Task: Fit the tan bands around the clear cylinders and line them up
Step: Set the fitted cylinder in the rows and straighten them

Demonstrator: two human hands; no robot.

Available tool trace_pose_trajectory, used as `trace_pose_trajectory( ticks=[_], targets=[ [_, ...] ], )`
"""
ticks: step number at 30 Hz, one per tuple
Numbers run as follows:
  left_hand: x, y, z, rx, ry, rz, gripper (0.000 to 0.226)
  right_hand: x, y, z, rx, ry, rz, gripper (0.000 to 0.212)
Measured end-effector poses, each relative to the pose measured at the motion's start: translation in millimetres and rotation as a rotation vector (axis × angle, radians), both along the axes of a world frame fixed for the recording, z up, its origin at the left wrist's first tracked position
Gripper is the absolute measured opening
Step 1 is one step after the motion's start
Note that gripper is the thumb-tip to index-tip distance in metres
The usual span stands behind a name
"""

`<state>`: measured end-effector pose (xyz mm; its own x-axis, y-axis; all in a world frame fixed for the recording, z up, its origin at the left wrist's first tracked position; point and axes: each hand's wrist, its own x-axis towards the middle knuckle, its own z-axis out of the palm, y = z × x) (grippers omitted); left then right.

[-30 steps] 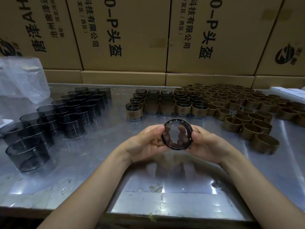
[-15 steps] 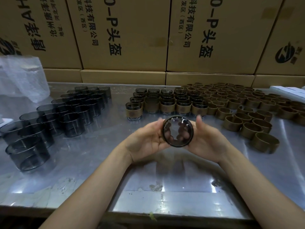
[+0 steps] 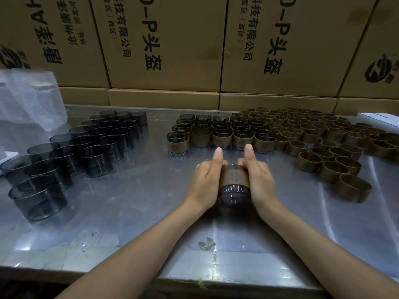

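Between my two hands lies a clear smoky cylinder (image 3: 233, 196) on its side, with a tan band (image 3: 235, 176) around its far half. My left hand (image 3: 206, 181) grips its left side, thumb pointing up. My right hand (image 3: 258, 180) grips its right side, thumb raised too. Beyond them stand rows of banded cylinders (image 3: 220, 134). Bare cylinders (image 3: 71, 156) fill the left of the metal table (image 3: 133, 203). Loose tan bands (image 3: 328, 145) cover the right.
Cardboard boxes (image 3: 168, 42) with printed text wall off the back. A crumpled clear plastic bag (image 3: 28, 100) sits at the far left. A white flat object (image 3: 380, 118) lies at the far right edge. The table's front edge (image 3: 194, 279) runs below my forearms.
The cylinder has turned from facing me end-on to lying on its side with the band on top, and both hands moved forward with thumbs now raised.
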<state>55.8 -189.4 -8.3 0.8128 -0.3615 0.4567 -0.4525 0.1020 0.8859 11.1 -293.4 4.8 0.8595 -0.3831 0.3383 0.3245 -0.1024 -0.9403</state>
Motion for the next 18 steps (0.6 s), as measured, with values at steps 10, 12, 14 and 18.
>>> trace_pose_trajectory(
  ticks=[10, 12, 14, 18],
  targets=[
    [2.4, 7.5, 2.8, 0.303, -0.366, 0.04, 0.041, 4.9, -11.8, -7.0, -0.313, -0.12, -0.092, 0.047],
    [4.3, 9.9, 2.4, 0.361, -0.462, 0.079, 0.037, 7.9, -18.1, -9.8, -0.48, -0.131, -0.168, 0.043],
    [10.1, 12.5, 1.4, 0.423, -0.535, 0.112, 0.03, 12.6, -23.2, -13.2, -0.572, -0.093, -0.198, 0.039],
    [29.5, 16.6, -3.8, 0.586, -0.619, 0.138, 0.019, 18.4, -27.3, -18.3, -0.574, -0.027, -0.187, 0.022]
  ],
)
